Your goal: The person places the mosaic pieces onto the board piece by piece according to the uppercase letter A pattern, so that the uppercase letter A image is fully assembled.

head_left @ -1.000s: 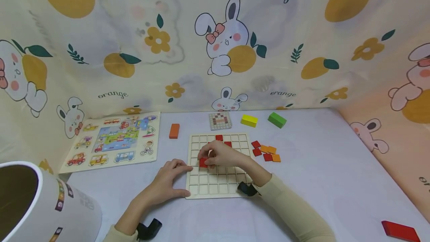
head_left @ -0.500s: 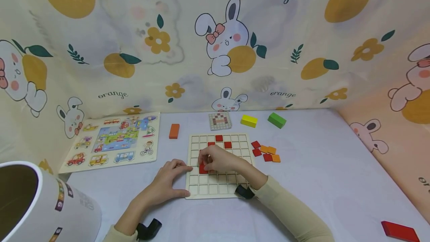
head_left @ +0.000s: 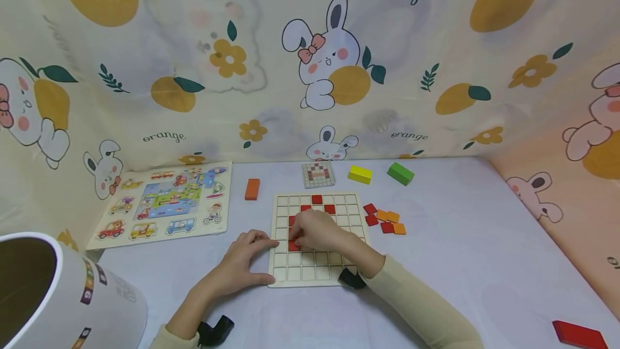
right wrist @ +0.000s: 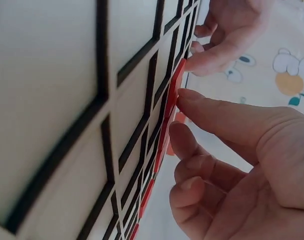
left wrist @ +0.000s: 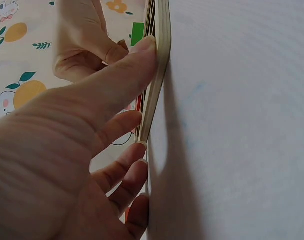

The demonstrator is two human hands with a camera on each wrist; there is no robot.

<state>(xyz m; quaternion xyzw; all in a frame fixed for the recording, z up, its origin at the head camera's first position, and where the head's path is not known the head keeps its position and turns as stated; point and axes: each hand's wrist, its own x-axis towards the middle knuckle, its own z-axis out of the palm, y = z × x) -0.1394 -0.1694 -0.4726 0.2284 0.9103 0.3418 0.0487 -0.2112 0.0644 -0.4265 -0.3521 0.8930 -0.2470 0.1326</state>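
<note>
A pale wooden grid board (head_left: 315, 274) lies mid-table with several red square tiles in its cells, such as one (head_left: 317, 199) at the far row. My right hand (head_left: 317, 230) is over its left part, thumb and fingertips at a red tile (head_left: 293, 247) lying in a cell. In the right wrist view, the thumb of that hand (right wrist: 251, 160) touches the tile's face (right wrist: 176, 82), with the index fingertip close by. My left hand (head_left: 242, 260) rests at the board's left edge, thumb at the near corner. The left wrist view shows the left thumb (left wrist: 127, 75) against the board's edge (left wrist: 163, 45).
Loose red and orange tiles (head_left: 387, 227) lie right of the board. Behind it are a pattern card (head_left: 318, 174), yellow (head_left: 360, 174) and green (head_left: 400, 173) blocks; an orange block (head_left: 252, 189) and vehicle puzzle (head_left: 164, 198) lie left. A white cylinder (head_left: 111, 295) stands front left.
My right hand has brought the red tile slightly toward me, down into a cell in the second column, and its fingers stay there. The left hand has kept its place.
</note>
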